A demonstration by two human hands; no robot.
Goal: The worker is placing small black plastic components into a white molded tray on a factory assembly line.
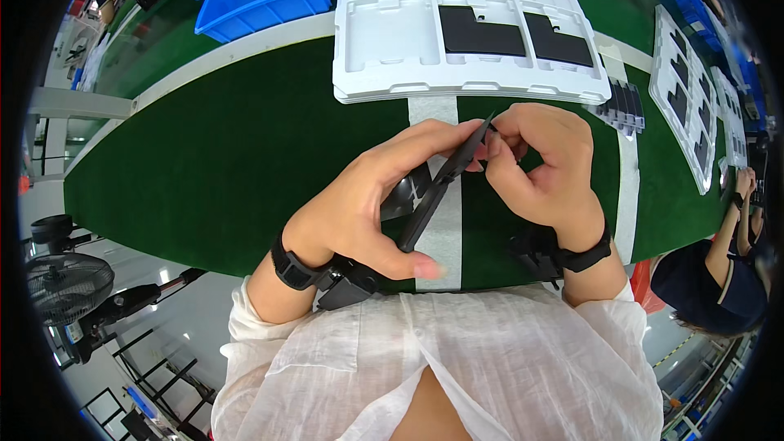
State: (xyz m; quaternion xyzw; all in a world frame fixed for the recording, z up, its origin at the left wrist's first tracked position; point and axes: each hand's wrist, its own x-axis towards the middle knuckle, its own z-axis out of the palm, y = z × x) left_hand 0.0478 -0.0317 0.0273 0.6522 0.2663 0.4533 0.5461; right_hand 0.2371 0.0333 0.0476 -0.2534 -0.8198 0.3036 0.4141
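A thin black panel (445,180) is tilted on edge above the green table. My left hand (351,204) is closed around it, fingers at its far end and thumb by the near end. At the panel's far corner, my right hand (549,165) has thumb and forefinger pinched together; what lies between them is too small to make out. Just beyond both hands lies a white moulded tray (392,37) with several black notched panels (482,37) in its compartments. Its near left compartment has no panel.
Dark and clear strips (625,106) lie by the tray's right corner. Blue bins (265,0) stand beyond the green table (188,171) at the far left. Another white tray (694,114) with black panels is on the right, near a co-worker (710,278). A fan (69,278) stands left.
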